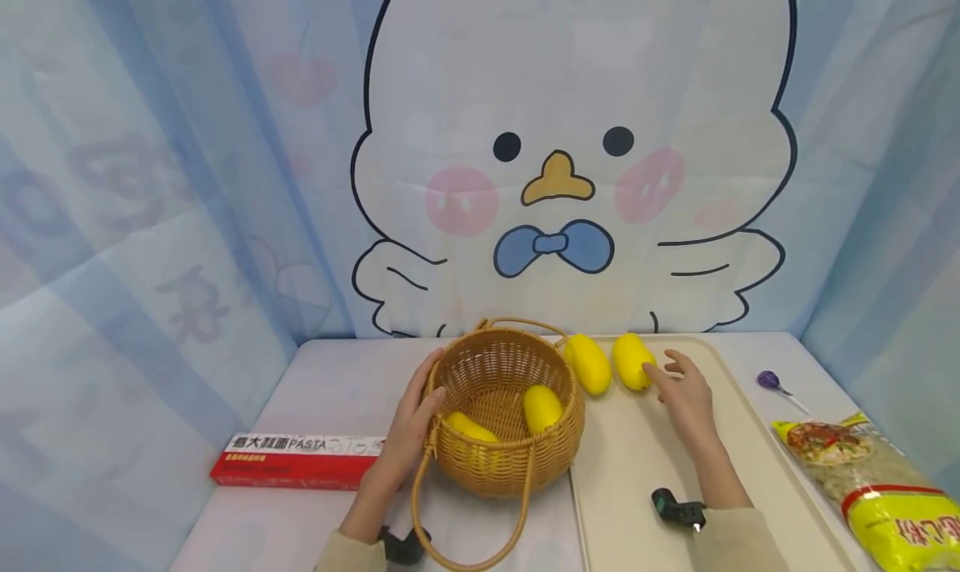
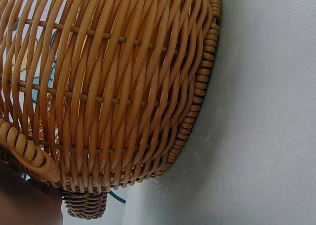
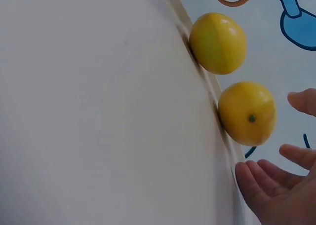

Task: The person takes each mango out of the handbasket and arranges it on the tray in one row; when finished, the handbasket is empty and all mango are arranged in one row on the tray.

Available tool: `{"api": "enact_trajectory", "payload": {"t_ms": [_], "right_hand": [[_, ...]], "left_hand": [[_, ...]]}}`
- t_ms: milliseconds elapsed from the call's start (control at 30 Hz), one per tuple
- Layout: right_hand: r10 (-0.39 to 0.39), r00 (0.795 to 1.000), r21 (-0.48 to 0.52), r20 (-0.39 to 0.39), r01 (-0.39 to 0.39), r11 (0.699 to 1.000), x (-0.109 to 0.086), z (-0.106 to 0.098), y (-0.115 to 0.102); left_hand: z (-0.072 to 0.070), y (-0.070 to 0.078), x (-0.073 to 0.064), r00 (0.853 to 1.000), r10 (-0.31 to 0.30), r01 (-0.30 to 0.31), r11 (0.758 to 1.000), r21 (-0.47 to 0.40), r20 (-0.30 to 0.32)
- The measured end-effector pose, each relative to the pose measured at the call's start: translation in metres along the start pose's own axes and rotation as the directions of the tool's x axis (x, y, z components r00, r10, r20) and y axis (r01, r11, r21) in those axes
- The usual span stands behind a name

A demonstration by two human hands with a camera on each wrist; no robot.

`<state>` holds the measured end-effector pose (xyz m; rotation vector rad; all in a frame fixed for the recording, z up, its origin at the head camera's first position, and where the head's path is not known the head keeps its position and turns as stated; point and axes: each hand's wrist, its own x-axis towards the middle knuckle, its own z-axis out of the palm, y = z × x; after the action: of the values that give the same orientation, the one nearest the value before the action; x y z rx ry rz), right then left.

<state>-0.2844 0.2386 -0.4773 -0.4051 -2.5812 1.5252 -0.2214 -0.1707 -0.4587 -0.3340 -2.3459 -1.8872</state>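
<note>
A round wicker basket (image 1: 502, 464) stands at the middle of the table, with two yellow mangoes inside, one at the right (image 1: 542, 409) and one at the front left (image 1: 471, 428). My left hand (image 1: 405, 426) holds the basket's left side, thumb at the rim and fingers along the outer wall. In the left wrist view the woven wall (image 2: 113, 96) fills much of the picture. Two more mangoes lie at the tray's far end, a left one (image 1: 588, 364) and a right one (image 1: 633, 361). My right hand (image 1: 684, 395), fingers spread, reaches beside the right mango (image 3: 247, 114).
A cream tray (image 1: 630, 489) lies right of the basket. Further right are a purple lollipop (image 1: 769, 380) and a bag of pasta (image 1: 862, 472). A red and white pasta box (image 1: 292, 464) lies left of the basket. One basket handle (image 1: 480, 565) hangs toward the front.
</note>
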Motion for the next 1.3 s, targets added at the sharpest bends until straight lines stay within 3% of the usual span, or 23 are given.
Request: {"api": "enact_trajectory", "payload": {"t_ms": [233, 500, 667, 933, 1300], "right_hand": [[-0.029, 0.995, 0.071, -0.093, 0.036, 0.997, -0.006, -0.008, -0.009], [-0.105, 0.991, 0.102, -0.087, 0.114, 0.988, -0.011, -0.008, -0.019], [-0.193, 0.980, 0.088, -0.057, 0.197, 0.976, -0.020, -0.008, -0.038], [-0.334, 0.943, 0.049, 0.011, 0.333, 0.942, -0.033, 0.005, -0.063], [-0.436, 0.896, 0.112, 0.086, 0.426, 0.898, -0.045, 0.019, -0.081]], "left_hand": [[0.000, 0.003, 0.000, 0.999, -0.031, 0.031, 0.999, -0.022, 0.007], [0.001, 0.002, -0.001, 0.999, -0.033, 0.033, 0.999, -0.017, 0.009], [0.000, 0.002, -0.001, 1.000, -0.029, 0.029, 0.999, -0.015, 0.006], [0.000, 0.001, 0.000, 1.000, -0.027, 0.027, 1.000, -0.008, 0.009], [0.000, -0.001, 0.000, 1.000, -0.020, 0.020, 1.000, 0.003, 0.008]]}}
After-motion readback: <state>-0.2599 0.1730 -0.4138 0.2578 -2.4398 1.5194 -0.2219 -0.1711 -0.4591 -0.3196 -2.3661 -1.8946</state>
